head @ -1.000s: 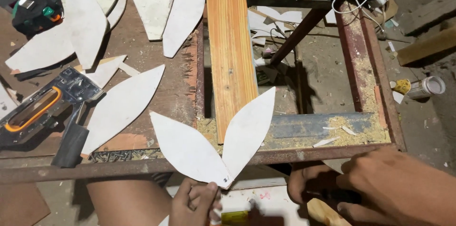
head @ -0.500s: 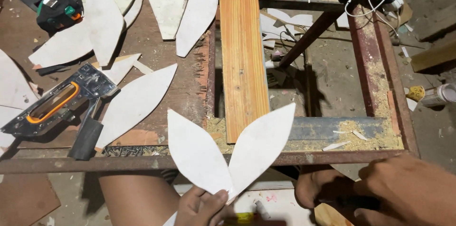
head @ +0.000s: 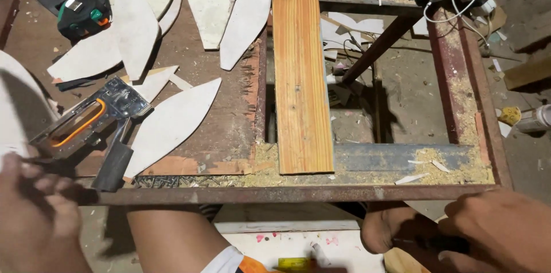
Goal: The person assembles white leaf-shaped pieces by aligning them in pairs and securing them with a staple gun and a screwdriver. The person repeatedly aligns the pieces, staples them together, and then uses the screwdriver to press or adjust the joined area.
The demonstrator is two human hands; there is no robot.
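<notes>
- Looking down at our bench, we find the left hand [head: 34, 215] at the lower left corner, fingers curled together; whether it grips anything we cannot tell.
- The staple gun [head: 86, 121], metal body with an orange handle insert, lies just beside that hand on the brown board [head: 224, 106].
- The right hand [head: 499, 233] sits low at the right, fingers closed around a dark, slim object we cannot identify.
- White leaf-shaped cutouts [head: 172, 124], flat and pointed at both ends, lie scattered over the board's left half, some overlapping.
- A striped wooden plank [head: 301, 72] spans the opening of the rusty steel frame [head: 287, 194], its near end resting in sawdust.
- A green-and-black tape measure [head: 83, 15] sits at the far left.
- Our bare knee [head: 172, 238] shows below the frame rail.
</notes>
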